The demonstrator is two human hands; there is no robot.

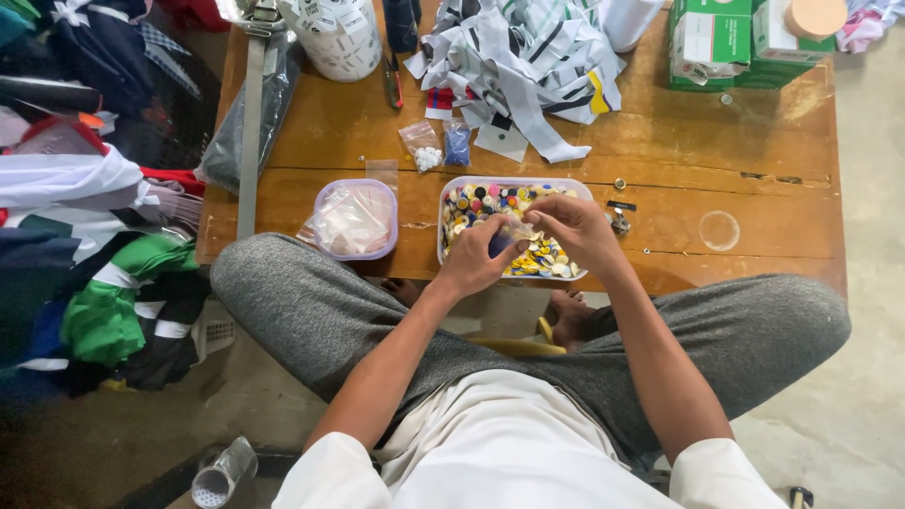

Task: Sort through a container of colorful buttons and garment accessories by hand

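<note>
Your left hand [476,264] and right hand [577,226] meet over the near half of the clear tray [451,188] of mixed coloured buttons [490,200], which sits on the wooden surface [754,188] straight ahead of your knees. Left fingers are pinched on a small clear bag [509,233], held just above the buttons. Right fingers are curled down at the bag's top edge, touching it; what they hold, if anything, you cannot tell. The bag lies between both hands, the buttons directly beneath. The lilac tub [356,219] of bags stands left, apart.
</note>
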